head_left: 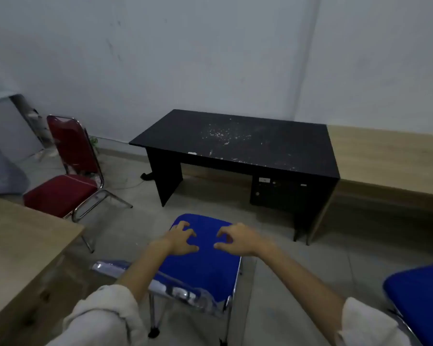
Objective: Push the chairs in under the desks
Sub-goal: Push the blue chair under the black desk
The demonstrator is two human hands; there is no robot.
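L hand (181,239): yours, out over the blue chair (205,265) seat, fingers bent claw-like, tips spread; gripping nothing. Can't tell if tips touch the fabric.
R hand (238,239): same pose, beside L hand w/ a gap btwn them; fingers curled, thumb out, nothing held. Contact w/ seat unclear too.
Sleeves: pale, pushed up both forearms, bottom of view.
Blue chair: right in front of you, seat toward the black desk (238,143), chrome back rail at your end, wrapped in clear plastic. Stands on the floor (125,236), apart from the desk, not under it.
Black desk: ahead, long side against the wall (210,58); knee gap on its L half, drawer unit on its R. Top speckled w/ white flecks.
Red chair (65,181): L of black desk, chrome frame, seat facing you-ish, out in the open; near the corner of the L wood desk (23,245).
L wood desk: light top, lower L, only its corner shows.
R wood desk (390,158): light top, butts against the black desk's R end, runs off frame.
2nd blue chair (420,300): lower R edge, only part of it shows.
Grey panel (8,126): leans at far L behind the red chair; blurred.
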